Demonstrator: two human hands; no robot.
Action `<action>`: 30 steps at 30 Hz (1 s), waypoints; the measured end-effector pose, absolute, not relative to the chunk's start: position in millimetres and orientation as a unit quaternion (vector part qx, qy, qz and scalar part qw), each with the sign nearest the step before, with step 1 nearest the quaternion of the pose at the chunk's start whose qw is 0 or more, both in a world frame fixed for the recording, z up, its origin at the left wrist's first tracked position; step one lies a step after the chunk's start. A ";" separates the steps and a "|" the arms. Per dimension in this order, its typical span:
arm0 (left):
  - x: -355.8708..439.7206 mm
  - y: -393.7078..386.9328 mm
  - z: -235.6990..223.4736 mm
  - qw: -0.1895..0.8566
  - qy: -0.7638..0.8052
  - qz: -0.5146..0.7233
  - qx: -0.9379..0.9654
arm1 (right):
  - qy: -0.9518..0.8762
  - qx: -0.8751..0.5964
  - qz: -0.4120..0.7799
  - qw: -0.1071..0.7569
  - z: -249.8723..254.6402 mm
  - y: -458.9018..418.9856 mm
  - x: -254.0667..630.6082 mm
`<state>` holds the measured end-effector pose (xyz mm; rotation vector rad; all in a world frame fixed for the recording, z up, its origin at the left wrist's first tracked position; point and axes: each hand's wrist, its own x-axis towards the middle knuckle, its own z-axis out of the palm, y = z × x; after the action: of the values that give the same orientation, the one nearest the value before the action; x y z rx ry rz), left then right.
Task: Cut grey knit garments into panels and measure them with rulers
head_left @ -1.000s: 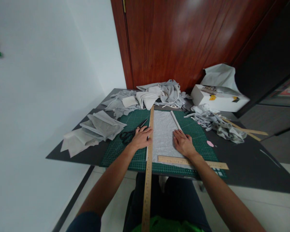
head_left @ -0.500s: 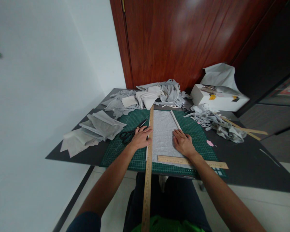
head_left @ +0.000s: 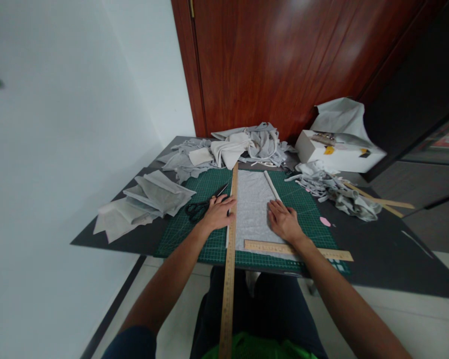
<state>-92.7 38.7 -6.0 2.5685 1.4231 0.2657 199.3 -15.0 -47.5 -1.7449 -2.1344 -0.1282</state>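
Note:
A piece of grey fabric [head_left: 252, 204] lies on the green cutting mat [head_left: 213, 242], with a narrow, pale roll or folded strip [head_left: 272, 186] on its right side. My left hand [head_left: 219, 213] rests fingers outstretched on the long wooden ruler [head_left: 230, 259], which runs along the fabric's left edge and overhangs the table front. A small dark spot shows by its thumb; I cannot make it out. Black-handled scissors [head_left: 196, 210] lie just left of that hand. My right hand [head_left: 282, 221] is spread flat on the fabric by the strip's near end. Below it a shorter wooden ruler [head_left: 269, 247] lies crosswise, partly under the wrist.
Folded grey fabric pieces [head_left: 160, 192] lie at the left of the dark table [head_left: 381, 254]. Fabric scraps [head_left: 262, 142] are heaped at the back, more scraps [head_left: 336, 192] at the right. A white box [head_left: 336, 152] stands at back right, wooden strips [head_left: 392, 203] nearby.

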 end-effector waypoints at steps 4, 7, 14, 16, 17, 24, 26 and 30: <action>-92.9 39.2 -7.3 0.094 0.479 0.095 0.867 | -0.761 -0.616 -0.049 0.199 -48.4 -14.9 199.7; -92.9 39.8 -7.8 0.094 0.478 0.099 0.868 | -0.761 -0.614 -0.051 0.201 -49.5 -14.5 200.2; -92.3 39.6 -8.1 0.094 0.479 0.103 0.867 | -0.758 -0.619 -0.052 0.201 -48.7 -14.6 199.0; -92.2 39.4 -7.8 0.094 0.479 0.102 0.867 | -0.758 -0.616 -0.053 0.206 -48.8 -14.5 198.9; -92.2 39.5 -7.7 0.095 0.479 0.102 0.867 | -0.759 -0.615 -0.053 0.208 -48.9 -14.4 198.9; -91.6 39.9 -7.9 0.096 0.479 0.101 0.867 | -0.758 -0.618 -0.048 0.202 -45.9 -14.6 198.4; -91.7 40.0 -7.7 0.096 0.479 0.102 0.867 | -0.759 -0.620 -0.049 0.196 -45.2 -14.7 197.9; -92.6 41.3 -6.8 0.104 0.475 0.092 0.869 | -0.759 -0.621 -0.048 0.190 -47.0 -13.5 199.5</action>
<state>-92.6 41.3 -6.8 2.5621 1.4012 0.2726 199.5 -13.5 -47.0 -1.7443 -2.1332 -0.1338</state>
